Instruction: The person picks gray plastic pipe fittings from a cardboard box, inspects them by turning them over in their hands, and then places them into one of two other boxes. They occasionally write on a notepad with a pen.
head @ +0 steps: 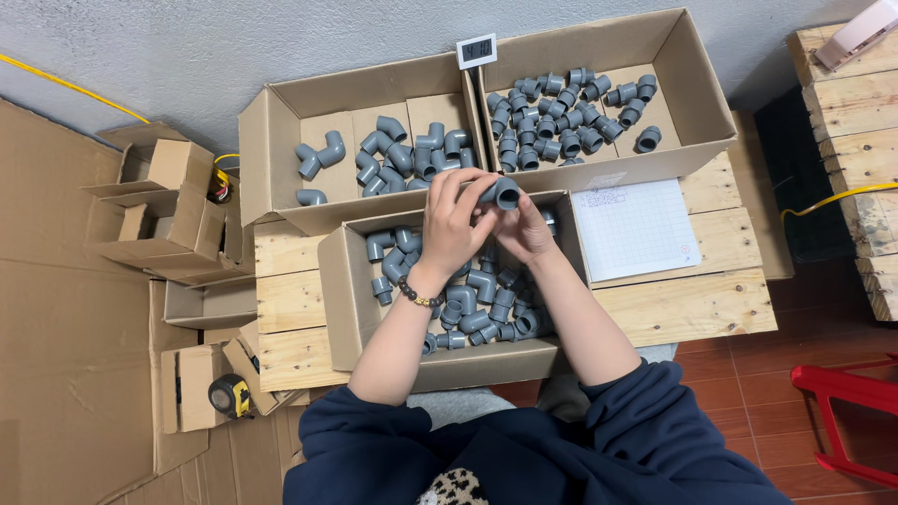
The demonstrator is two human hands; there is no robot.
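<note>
Both hands hold one grey fitting (502, 193) above the near box (344, 309): left hand (453, 224) curled round it, right hand (526, 229) pinching underneath. We can't make out the fitting's lower end, hidden by fingers. More fittings (477, 313) fill the box.

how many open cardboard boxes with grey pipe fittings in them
3: the near box under both hands, the far left box, and the far right box. Folded cartons at the left seem to hold none.
</note>
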